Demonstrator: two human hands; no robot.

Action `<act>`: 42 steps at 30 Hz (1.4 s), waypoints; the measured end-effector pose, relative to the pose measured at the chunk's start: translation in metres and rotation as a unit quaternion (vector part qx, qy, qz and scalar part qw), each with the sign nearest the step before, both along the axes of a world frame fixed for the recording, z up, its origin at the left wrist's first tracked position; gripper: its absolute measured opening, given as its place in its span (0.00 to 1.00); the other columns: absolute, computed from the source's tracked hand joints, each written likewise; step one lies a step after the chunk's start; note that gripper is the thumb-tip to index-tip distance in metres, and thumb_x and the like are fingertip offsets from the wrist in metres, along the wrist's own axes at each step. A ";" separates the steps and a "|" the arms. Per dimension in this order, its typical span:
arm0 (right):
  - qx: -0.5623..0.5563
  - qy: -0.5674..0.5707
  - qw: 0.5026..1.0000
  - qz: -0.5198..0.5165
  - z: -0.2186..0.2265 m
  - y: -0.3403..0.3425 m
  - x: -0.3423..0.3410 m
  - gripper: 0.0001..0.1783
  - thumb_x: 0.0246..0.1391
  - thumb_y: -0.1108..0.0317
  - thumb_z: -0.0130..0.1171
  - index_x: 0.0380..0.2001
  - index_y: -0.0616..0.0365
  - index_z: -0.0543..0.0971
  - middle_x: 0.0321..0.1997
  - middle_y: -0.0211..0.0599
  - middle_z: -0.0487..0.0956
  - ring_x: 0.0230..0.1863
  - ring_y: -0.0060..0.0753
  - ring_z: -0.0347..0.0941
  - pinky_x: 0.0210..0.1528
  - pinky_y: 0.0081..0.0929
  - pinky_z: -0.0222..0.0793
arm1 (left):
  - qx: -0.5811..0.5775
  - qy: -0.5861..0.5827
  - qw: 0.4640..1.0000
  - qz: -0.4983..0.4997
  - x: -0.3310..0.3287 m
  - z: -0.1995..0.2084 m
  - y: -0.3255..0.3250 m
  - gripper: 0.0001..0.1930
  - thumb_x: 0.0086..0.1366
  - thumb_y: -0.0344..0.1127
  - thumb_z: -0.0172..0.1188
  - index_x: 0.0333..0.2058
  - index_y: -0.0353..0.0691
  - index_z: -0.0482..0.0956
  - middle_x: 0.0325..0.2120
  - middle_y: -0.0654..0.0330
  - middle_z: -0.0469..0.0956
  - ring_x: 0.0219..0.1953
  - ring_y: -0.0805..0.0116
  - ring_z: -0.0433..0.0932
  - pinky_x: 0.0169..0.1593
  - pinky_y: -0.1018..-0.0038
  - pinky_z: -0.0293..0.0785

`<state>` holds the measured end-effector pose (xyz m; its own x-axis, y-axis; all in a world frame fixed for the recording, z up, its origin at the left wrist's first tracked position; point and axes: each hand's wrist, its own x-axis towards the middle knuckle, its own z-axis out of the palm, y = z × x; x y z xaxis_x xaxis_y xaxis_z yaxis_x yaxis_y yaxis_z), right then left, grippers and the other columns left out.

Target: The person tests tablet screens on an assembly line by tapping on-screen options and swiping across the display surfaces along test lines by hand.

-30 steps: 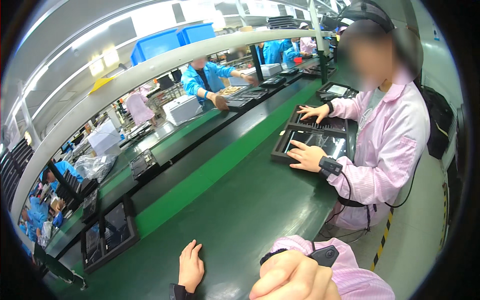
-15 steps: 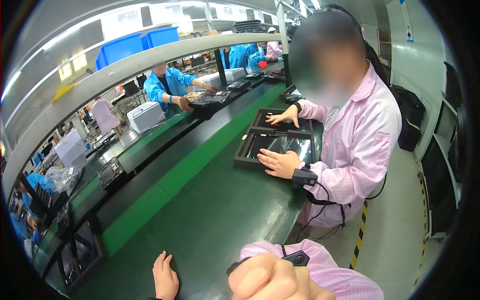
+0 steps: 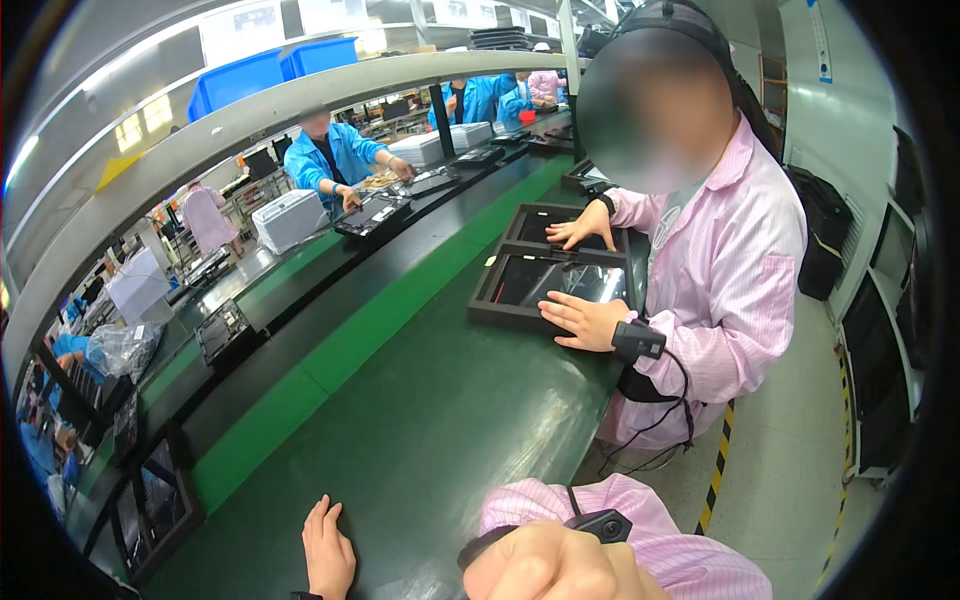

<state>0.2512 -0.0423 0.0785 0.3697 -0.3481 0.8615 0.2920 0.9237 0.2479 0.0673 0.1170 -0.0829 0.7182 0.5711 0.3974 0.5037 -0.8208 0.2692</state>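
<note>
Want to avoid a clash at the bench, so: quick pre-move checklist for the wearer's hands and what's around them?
1. Left hand free: ok, open at the green work surface, nothing seen in it.
2. Right hand open: not ok, curled close to the camera; any contents hidden.
3. Co-worker's nearer hand off the dark double frame: not ok, it is at the near edge.
4. Co-worker's farther hand away: not ok, over the far panel.
5. Lower-left dark frame seated square: cannot tell, dim at the picture's rim.
</note>
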 end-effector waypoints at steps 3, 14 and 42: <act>0.001 0.002 1.000 0.002 0.010 0.001 0.001 0.11 0.52 0.73 0.59 0.19 0.55 0.68 0.21 0.36 0.77 0.20 0.29 0.68 0.23 0.25 0.65 | -0.013 -0.003 1.000 0.005 0.000 -0.002 0.000 0.21 0.59 0.20 0.47 0.52 0.34 0.70 0.55 0.45 0.68 0.57 0.46 0.66 0.61 0.61 0.63; -0.033 -0.035 0.998 -0.049 0.000 -0.007 0.004 0.09 0.49 0.73 0.55 0.19 0.56 0.68 0.20 0.35 0.77 0.18 0.27 0.67 0.22 0.25 0.64 | -0.060 0.008 0.998 0.023 -0.004 -0.009 0.002 0.22 0.56 0.20 0.47 0.52 0.31 0.69 0.58 0.49 0.64 0.61 0.50 0.61 0.63 0.59 0.57; 0.051 -0.025 0.997 -0.054 0.003 -0.003 -0.003 0.14 0.47 0.77 0.55 0.13 0.54 0.65 0.15 0.31 0.74 0.15 0.23 0.64 0.18 0.22 0.59 | -0.050 0.012 0.998 0.028 -0.005 -0.010 0.002 0.22 0.55 0.21 0.48 0.52 0.32 0.69 0.58 0.48 0.65 0.60 0.50 0.62 0.62 0.60 0.58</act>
